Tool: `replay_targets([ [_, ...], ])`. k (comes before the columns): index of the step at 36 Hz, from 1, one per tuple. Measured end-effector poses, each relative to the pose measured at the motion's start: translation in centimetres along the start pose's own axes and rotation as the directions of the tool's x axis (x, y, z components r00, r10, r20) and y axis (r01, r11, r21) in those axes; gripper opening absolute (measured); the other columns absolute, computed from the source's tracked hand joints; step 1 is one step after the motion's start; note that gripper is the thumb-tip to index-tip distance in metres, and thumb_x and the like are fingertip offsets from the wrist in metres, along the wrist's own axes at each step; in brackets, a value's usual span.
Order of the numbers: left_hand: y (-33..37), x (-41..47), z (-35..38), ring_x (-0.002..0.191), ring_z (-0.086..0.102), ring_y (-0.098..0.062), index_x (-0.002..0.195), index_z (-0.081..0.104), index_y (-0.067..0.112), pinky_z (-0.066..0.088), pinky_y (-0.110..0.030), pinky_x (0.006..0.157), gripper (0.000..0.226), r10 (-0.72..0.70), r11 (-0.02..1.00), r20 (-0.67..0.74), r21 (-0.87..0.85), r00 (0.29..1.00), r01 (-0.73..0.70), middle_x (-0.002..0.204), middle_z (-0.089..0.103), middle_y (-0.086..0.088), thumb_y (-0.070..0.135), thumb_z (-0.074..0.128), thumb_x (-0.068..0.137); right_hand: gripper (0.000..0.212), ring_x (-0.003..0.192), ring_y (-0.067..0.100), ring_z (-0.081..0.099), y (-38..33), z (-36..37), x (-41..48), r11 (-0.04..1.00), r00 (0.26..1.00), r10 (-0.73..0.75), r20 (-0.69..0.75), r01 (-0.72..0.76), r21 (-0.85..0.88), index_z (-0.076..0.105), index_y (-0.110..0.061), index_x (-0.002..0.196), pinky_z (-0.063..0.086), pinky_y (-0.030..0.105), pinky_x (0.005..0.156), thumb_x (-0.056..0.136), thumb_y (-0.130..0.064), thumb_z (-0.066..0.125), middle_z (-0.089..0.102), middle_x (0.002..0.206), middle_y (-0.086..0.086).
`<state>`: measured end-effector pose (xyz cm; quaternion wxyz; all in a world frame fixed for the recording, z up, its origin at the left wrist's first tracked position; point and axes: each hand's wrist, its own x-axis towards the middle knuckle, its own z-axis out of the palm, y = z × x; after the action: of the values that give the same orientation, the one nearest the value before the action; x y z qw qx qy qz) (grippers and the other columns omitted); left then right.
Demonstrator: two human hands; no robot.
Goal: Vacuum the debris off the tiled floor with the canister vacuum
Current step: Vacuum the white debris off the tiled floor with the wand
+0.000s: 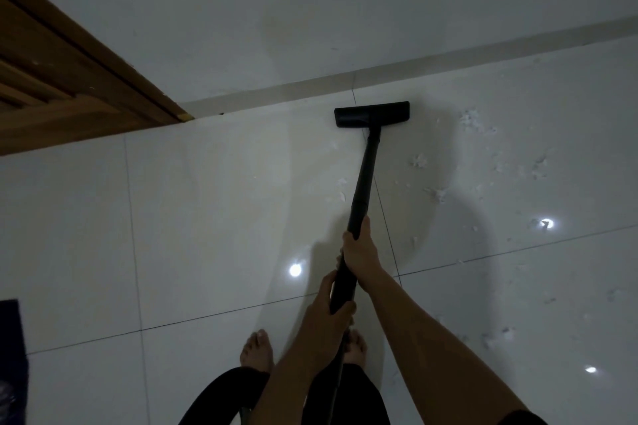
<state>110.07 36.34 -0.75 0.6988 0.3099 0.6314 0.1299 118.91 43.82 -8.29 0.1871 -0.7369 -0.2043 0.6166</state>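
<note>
**Head view, read from the left.** At far left we see a wooden door [69, 79] and, at the lower edge, a dark cloth [12, 348] lying on the tiled floor [207, 217]. Near centre, our left hand [328, 312] is wrapped round the near end of the black wand [362, 183], fingers curled about it. Just beyond it, our right hand [359, 248] is clamped on the wand farther along. The floor head [372, 114] sits flat on the tile, just short of the skirting [448, 60] and astride a grout line. The debris [483, 134], pale shredded scraps, lies mostly to the right of the head. It is scattered from near the skirting down toward the right foreground, and a few scraps lie just left of the wand. The canister is out of view.

**Risks, as we judge them, in the same order.**
- A stroke carried far left could catch the cloth in the suction.
- A further forward push would knock the head against the skirting.
- A fast sweep to the right could plough the light scraps aside rather than draw them in.
- Scraps may be missed where the bright reflections on the glossy tile hide them.
</note>
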Motion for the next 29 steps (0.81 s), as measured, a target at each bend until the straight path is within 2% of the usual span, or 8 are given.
replay_targets([
  [5,0.0,-0.3,0.0,0.053,0.050,-0.016,0.120,0.038,0.043,0.044,-0.034,0.057,0.043,-0.001,1.000,-0.002,-0.016,1.000,0.001,0.068,0.056,-0.004,0.011,0.051,0.094,0.065,0.057,0.018,0.052,0.1,0.1,-0.2,1.000,1.000,0.001,-0.005,-0.002,-0.024,0.001,-0.027,0.153,0.050,0.034,0.066,0.100,-0.020,0.038,0.051,0.076,0.007],
  [10,-0.2,-0.7,-0.3,0.050,0.049,-0.016,0.120,0.039,0.042,0.043,-0.034,0.056,0.043,0.004,0.999,-0.006,-0.037,1.000,-0.004,0.066,0.054,-0.005,0.010,0.050,0.094,0.067,0.059,0.018,0.052,-0.2,0.3,-0.6,0.998,0.999,0.015,0.034,-0.013,-0.061,-0.007,-0.026,0.152,0.050,0.035,0.069,0.101,-0.020,0.037,0.053,0.085,0.014],
  [15,-0.3,-1.5,-0.8,0.054,0.051,-0.017,0.126,0.035,0.041,0.044,-0.033,0.059,0.045,-0.004,0.999,-0.007,-0.048,1.000,0.004,0.070,0.056,-0.006,0.012,0.050,0.095,0.069,0.064,0.021,0.053,-0.6,0.9,-0.9,0.995,0.996,0.039,0.081,-0.032,-0.089,-0.009,-0.027,0.152,0.052,0.044,0.083,0.101,-0.021,0.037,0.052,0.082,0.012],
  [18,-0.5,-2.0,-1.1,0.056,0.052,-0.016,0.128,0.035,0.040,0.044,-0.032,0.060,0.045,-0.001,0.998,-0.006,-0.057,1.000,0.001,0.071,0.056,-0.005,0.013,0.050,0.095,0.069,0.062,0.019,0.052,-0.7,1.3,-1.3,0.995,0.994,0.043,0.102,-0.034,-0.091,-0.010,-0.025,0.152,0.051,0.041,0.081,0.101,-0.020,0.037,0.049,0.075,0.008],
  [23,-1.3,-2.7,-1.9,0.060,0.051,-0.019,0.129,0.035,0.039,0.044,-0.034,0.063,0.045,-0.015,0.998,-0.009,-0.059,1.000,0.014,0.072,0.056,-0.005,0.014,0.051,0.095,0.067,0.061,0.018,0.051,-0.4,2.2,-2.2,0.993,0.991,0.042,0.127,-0.027,-0.114,-0.008,-0.024,0.152,0.049,0.036,0.069,0.101,-0.019,0.036,0.048,0.077,0.007],
  [29,-2.5,-3.9,-2.8,0.062,0.052,-0.020,0.120,0.039,0.043,0.044,-0.035,0.064,0.039,-0.012,0.997,0.004,-0.070,1.000,0.012,0.074,0.056,-0.004,0.016,0.050,0.095,0.068,0.066,0.017,0.051,0.5,3.2,-3.3,0.987,0.990,0.045,0.130,-0.024,-0.157,-0.009,-0.023,0.152,0.048,0.037,0.078,0.101,-0.021,0.035,0.051,0.091,0.012],
])
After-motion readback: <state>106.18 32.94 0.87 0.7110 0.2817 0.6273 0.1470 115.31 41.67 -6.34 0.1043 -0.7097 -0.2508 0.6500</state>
